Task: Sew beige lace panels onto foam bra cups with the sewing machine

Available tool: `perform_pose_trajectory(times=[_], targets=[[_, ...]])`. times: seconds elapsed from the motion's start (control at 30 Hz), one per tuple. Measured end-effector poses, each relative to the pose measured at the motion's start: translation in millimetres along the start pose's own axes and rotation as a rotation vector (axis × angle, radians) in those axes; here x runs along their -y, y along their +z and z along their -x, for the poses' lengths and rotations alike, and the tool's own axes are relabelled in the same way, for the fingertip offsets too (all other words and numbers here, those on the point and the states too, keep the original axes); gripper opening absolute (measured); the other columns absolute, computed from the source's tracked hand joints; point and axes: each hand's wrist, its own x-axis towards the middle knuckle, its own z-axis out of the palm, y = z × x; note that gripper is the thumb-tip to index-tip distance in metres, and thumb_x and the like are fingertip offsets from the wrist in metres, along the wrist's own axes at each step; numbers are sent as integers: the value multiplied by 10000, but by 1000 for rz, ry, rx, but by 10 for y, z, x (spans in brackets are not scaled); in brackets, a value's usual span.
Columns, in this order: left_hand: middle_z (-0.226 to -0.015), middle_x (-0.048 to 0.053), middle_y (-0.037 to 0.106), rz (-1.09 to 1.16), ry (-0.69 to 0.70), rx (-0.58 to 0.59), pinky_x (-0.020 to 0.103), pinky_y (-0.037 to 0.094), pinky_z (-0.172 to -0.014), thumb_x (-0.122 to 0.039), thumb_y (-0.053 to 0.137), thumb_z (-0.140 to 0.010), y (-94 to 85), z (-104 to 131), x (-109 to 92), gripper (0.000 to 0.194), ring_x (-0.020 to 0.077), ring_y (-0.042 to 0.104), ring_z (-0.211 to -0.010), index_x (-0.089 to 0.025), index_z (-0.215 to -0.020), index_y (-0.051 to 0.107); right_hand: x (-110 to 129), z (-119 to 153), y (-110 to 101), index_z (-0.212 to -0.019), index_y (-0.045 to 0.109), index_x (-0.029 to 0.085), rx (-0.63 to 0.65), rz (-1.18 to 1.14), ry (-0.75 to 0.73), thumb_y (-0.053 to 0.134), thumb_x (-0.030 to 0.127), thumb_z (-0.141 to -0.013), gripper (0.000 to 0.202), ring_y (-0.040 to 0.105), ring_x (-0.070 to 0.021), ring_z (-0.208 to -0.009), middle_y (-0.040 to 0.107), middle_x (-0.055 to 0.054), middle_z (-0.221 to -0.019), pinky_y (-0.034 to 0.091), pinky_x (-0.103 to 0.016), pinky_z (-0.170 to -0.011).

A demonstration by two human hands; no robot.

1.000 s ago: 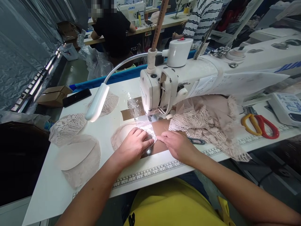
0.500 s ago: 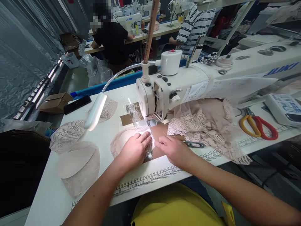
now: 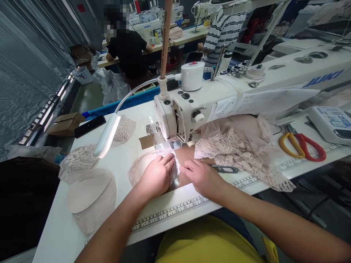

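Observation:
A beige lace bra cup (image 3: 139, 165) lies below the head of a white sewing machine (image 3: 167, 120). My left hand (image 3: 159, 170) rests flat on it, fingers stretched out and pressing the lace near the needle area. My right hand (image 3: 201, 177) is closed, thumb and fingertips pinched at the cup's right edge; the exact grip is partly hidden. Thread snips (image 3: 226, 169) show just beyond the right hand, on the table side. Further right, more beige lace fabric (image 3: 233, 146) is bunched under the machine arm.
Loose lace cup pieces (image 3: 91, 201) lie at the left, near a dark phone (image 3: 90, 126) and a bendable lamp (image 3: 106, 135). Scissors (image 3: 301, 146) with yellow and red handles and a white control box (image 3: 333, 122) stand at right. A ruler strip (image 3: 170, 214) runs along the front edge. Two people sit beyond.
The view has shifted slightly, so the machine head appears a little further left. Both hands keep nearly the same place on the cup.

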Motion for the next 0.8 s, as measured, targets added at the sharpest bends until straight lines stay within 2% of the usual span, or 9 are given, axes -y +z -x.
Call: perform_pose_trajectory(times=[0.13,0.4,0.57,0.67,0.8], targets=[[-1335,149,546,2,14,12,403,524,-775,-67,456,-740,23,-24,71,522,249,576,-866,-49,-1248,575,-7,-55,-45,-936,632,129,72,10,30,421,-33,-707,351,430,-196,-724,539,-79,-806,337,-302,-655],[-1372,149,509,-43,58,34,414,491,-793,-83,463,-752,44,-153,341,544,255,537,-883,-65,-1290,542,-71,-343,-195,-932,642,139,222,58,86,438,23,-794,273,500,-204,-785,585,-93,-855,350,-308,-654],[-1362,123,523,-47,75,19,414,481,-818,-77,465,-765,57,-220,455,535,266,525,-956,-95,-1295,535,-130,-443,-165,-1001,633,145,205,73,87,448,60,-817,275,518,-209,-816,600,-93,-911,372,-316,-678],[-1337,126,540,-19,78,-7,422,472,-843,-77,444,-806,62,-193,439,483,266,522,-1013,-119,-1275,548,-154,-425,-126,-1029,625,149,176,67,88,430,58,-839,287,520,-200,-814,602,-87,-926,375,-311,-672],[-1300,106,563,46,105,-18,399,474,-840,-104,404,-881,83,-131,381,416,229,544,-975,-172,-1261,558,-171,-401,-110,-1043,634,153,169,65,72,431,69,-861,286,518,-194,-798,606,-82,-921,372,-313,-668]])
